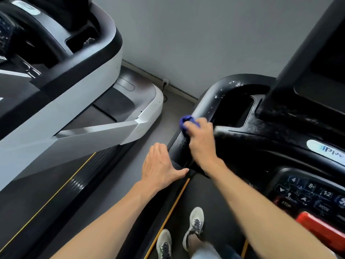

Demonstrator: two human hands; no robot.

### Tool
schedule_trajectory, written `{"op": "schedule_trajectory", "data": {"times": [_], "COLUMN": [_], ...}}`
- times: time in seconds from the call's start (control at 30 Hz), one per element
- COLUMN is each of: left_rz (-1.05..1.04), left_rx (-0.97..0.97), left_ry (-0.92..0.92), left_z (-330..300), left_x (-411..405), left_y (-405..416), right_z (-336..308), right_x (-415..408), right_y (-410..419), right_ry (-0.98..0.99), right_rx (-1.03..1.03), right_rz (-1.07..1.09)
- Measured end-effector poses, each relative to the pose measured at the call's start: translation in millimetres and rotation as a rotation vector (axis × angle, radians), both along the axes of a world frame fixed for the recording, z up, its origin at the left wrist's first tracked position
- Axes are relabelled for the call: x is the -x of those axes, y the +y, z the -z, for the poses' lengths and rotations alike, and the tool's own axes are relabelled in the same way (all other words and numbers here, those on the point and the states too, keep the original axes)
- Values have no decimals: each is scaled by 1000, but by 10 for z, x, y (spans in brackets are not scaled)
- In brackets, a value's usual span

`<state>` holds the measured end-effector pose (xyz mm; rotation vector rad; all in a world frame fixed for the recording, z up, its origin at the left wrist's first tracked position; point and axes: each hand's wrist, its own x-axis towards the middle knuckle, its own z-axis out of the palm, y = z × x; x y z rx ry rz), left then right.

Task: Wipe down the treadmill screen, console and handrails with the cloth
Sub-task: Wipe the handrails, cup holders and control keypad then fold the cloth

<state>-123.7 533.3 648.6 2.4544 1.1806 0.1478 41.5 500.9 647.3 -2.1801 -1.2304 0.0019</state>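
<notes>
Nearest to the camera, two grey sneakers [194, 228] stand on the black running belt [211, 202], and both bare forearms reach forward from there. The left hand [159, 166] lies flat with straight fingers, resting on the lower part of the left handrail [200, 109], and it holds nothing. A little further, the right hand [200, 141] curls its fingers around the blue cloth [186, 123] and presses it on the same rail; only a small bunch of the cloth shows beyond the knuckles. The rail is black, and white specks and streaks are visible on its curved upper part, so I judge the wiping of this rail is in progress and not finished. To do it well, the cloth should wrap the tube as far around as possible and slide along it in long strokes toward the curve, while the left hand steadies the body. At the right is the console keypad [309, 193] with a red safety key [323, 228]. Beyond is the dark screen [321, 71], whose base also looks dusty. A second, silver treadmill [78, 109] stands at the left, by the grey wall [196, 34].
</notes>
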Motion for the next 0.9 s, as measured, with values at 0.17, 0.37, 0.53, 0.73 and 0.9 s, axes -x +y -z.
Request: {"op": "schedule_trajectory", "data": {"times": [0.17, 0.37, 0.53, 0.73, 0.9], "left_rz": [33, 44, 71, -116, -283], "left_rx": [-20, -13, 2, 341, 794], "left_ry": [-2, 12, -35, -386, -624], "left_z": [-19, -40, -64, -393, -676], "left_x": [-71, -124, -143, -373, -656], "left_y": [64, 93, 143, 294, 332], "right_z": [52, -8, 21, -451, -787], "right_x": [-70, -282, 23, -601, -376], "right_y": [-169, 175, -268, 104, -326], "right_ry": [-7, 59, 89, 646, 1119], "right_rx": [-27, -36, -9, 21, -39], "right_rz": [-152, 69, -225, -19, -190]}}
